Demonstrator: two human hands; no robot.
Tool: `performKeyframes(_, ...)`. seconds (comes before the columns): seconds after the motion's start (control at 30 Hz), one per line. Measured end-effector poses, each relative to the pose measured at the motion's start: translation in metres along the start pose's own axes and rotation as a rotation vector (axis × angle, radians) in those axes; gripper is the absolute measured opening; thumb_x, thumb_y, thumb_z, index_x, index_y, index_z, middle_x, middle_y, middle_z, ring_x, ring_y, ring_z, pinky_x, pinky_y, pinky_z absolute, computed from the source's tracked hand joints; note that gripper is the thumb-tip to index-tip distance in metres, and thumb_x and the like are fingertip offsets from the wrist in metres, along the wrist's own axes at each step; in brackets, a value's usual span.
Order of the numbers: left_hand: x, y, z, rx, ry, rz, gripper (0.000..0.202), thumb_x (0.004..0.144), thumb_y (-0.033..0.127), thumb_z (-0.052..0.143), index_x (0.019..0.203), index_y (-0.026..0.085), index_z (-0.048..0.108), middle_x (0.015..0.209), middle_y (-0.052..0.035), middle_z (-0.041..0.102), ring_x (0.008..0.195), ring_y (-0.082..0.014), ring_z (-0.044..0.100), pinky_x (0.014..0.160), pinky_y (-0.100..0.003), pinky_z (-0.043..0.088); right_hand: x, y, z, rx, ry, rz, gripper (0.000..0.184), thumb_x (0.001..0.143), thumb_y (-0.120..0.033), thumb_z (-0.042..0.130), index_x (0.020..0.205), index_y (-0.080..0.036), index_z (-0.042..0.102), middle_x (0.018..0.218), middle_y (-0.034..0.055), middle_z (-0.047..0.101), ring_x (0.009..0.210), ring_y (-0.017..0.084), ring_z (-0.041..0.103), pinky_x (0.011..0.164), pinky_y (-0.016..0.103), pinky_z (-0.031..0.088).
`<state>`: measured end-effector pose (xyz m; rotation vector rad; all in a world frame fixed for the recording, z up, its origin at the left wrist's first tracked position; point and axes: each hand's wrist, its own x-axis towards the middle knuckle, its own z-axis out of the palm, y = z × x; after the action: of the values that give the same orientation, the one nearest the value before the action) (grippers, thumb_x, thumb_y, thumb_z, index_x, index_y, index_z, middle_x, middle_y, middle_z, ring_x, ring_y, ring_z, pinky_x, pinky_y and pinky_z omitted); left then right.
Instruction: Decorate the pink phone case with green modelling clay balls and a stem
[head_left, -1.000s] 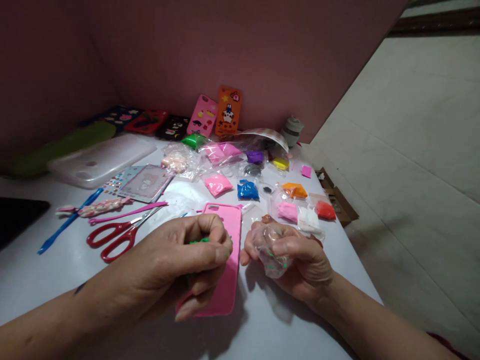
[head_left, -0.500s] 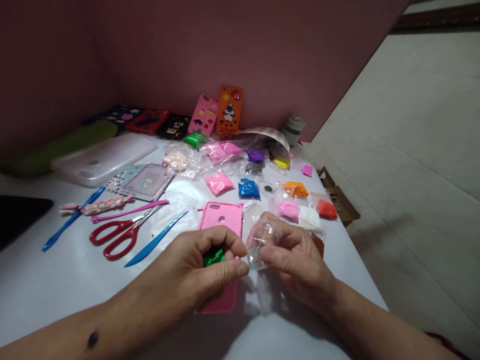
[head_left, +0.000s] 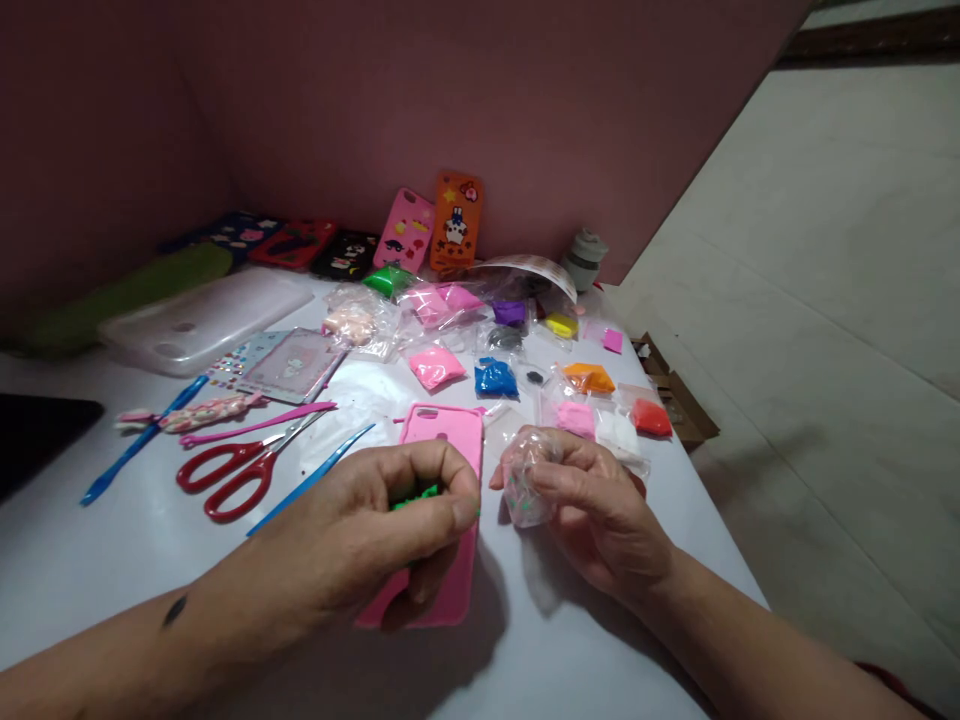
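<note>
Dull pink panels stand behind the white bench at which we work. At its near side, our left hand is curled closed around a lump of green clay, most of it hidden by the fingers; our right hand pinches a crumpled clear bag flecked with green. We judge the unpacking of this colour to be nearly complete, since only scraps appear to cling to the film.

Below the left hand lies a plain pink phone case, flat on the bench and partly covered from view; whether hand and case touch, we cannot tell. We see no ornament on its exposed part, so any shaping or placing of clay there seems not yet done.

To the left of the case we note a blue modelling knife, red-handled scissors and a slim pink tool, all lying unheld. Beyond the hands, the blue packet, orange packet and red packet hold their colours in clear wrapping. Farthest out, an orange case and a smaller-looking pink one lean upright, both already decorated.
</note>
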<state>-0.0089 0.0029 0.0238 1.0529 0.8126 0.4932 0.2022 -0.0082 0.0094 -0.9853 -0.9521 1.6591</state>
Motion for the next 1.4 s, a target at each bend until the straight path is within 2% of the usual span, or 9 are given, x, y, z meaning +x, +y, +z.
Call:
performKeyframes(0.2,0.004,-0.008,-0.001,-0.162,-0.029,-0.008,0.038,0.085,0.053,0.081,0.077,0.022,0.061,0.051,0.0051,0.051,0.041,-0.0073,0.040,0.041,-0.015,0.035,0.001,0.000,-0.001,0.058,0.029,0.029,0.033,0.066,-0.038,0.092,0.069,-0.020,0.064,0.066,-0.0015,0.058,0.060,0.014,0.050,0.063,0.029,0.043)
performKeyframes(0.4,0.004,-0.005,-0.001,-0.273,0.046,-0.009,0.013,0.082,0.034,0.079,0.087,0.023,0.074,0.049,0.0035,0.053,0.037,-0.0080,0.040,0.037,-0.016,0.036,0.000,-0.004,-0.004,0.023,0.073,-0.030,0.037,0.067,-0.032,0.093,0.079,-0.022,0.060,0.071,-0.0026,0.061,0.063,0.013,0.052,0.062,0.026,0.042)
performKeyframes(0.57,0.001,0.007,0.000,-0.295,0.102,0.019,0.022,0.074,0.034,0.074,0.061,0.017,0.068,0.046,-0.0011,0.050,0.039,-0.0088,0.041,0.039,-0.017,0.038,0.002,-0.017,-0.018,-0.562,0.137,-0.267,0.012,0.085,-0.026,0.072,0.076,-0.023,0.064,0.078,-0.0001,0.063,0.076,0.018,0.056,0.070,0.032,0.041)
performKeyframes(0.67,0.000,0.012,-0.001,-0.296,0.173,0.055,0.023,0.069,0.032,0.075,0.057,0.015,0.066,0.051,-0.0001,0.050,0.042,-0.0077,0.042,0.040,-0.016,0.040,0.005,-0.021,-0.026,-0.956,0.098,-0.333,0.026,0.087,-0.025,0.062,0.062,-0.022,0.057,0.069,0.0013,0.060,0.074,0.020,0.056,0.074,0.037,0.042)
performKeyframes(0.73,0.000,0.012,-0.003,-0.331,0.192,0.032,0.022,0.069,0.031,0.077,0.058,0.015,0.066,0.056,0.0009,0.052,0.042,-0.0063,0.041,0.039,-0.016,0.039,0.007,-0.021,-0.028,-1.052,0.087,-0.358,0.026,0.085,-0.023,0.062,0.060,-0.023,0.053,0.068,0.0009,0.059,0.072,0.020,0.057,0.072,0.037,0.042)
performKeyframes(0.9,0.002,0.008,-0.004,-0.382,0.178,0.078,0.033,0.082,0.031,0.080,0.059,0.015,0.063,0.054,0.0024,0.049,0.044,-0.0072,0.040,0.036,-0.013,0.039,0.009,-0.015,-0.030,-1.157,0.079,-0.401,0.015,0.078,-0.014,0.060,0.071,-0.023,0.051,0.083,0.0036,0.060,0.078,0.021,0.058,0.072,0.038,0.044)
performKeyframes(1.03,0.003,0.011,-0.003,-0.501,0.175,0.107,0.022,0.086,0.016,0.071,0.066,0.012,0.066,0.066,-0.0011,0.057,0.047,-0.0070,0.044,0.036,-0.013,0.042,0.010,-0.014,-0.030,-1.268,0.071,-0.502,0.016,0.080,-0.013,0.061,0.074,-0.024,0.051,0.085,0.0049,0.061,0.086,0.025,0.057,0.082,0.044,0.046)
performKeyframes(1.27,0.001,0.019,-0.001,-0.588,0.148,0.152,0.010,0.076,0.007,0.066,0.067,0.011,0.065,0.066,-0.0016,0.052,0.050,-0.0083,0.046,0.044,-0.018,0.049,0.004,-0.011,-0.023,-1.268,0.190,-0.917,0.011,0.090,-0.011,0.065,0.088,-0.022,0.064,0.096,0.0091,0.067,0.098,0.029,0.061,0.090,0.049,0.047)
performKeyframes(1.4,-0.001,0.019,-0.002,-0.574,0.121,0.167,0.007,0.071,0.008,0.067,0.068,0.014,0.064,0.060,0.0004,0.050,0.046,-0.0082,0.043,0.041,-0.017,0.044,-0.013,-0.016,-0.006,-1.105,0.137,-0.935,0.015,0.091,-0.008,0.065,0.095,-0.022,0.067,0.096,0.0078,0.068,0.097,0.026,0.066,0.087,0.044,0.052)
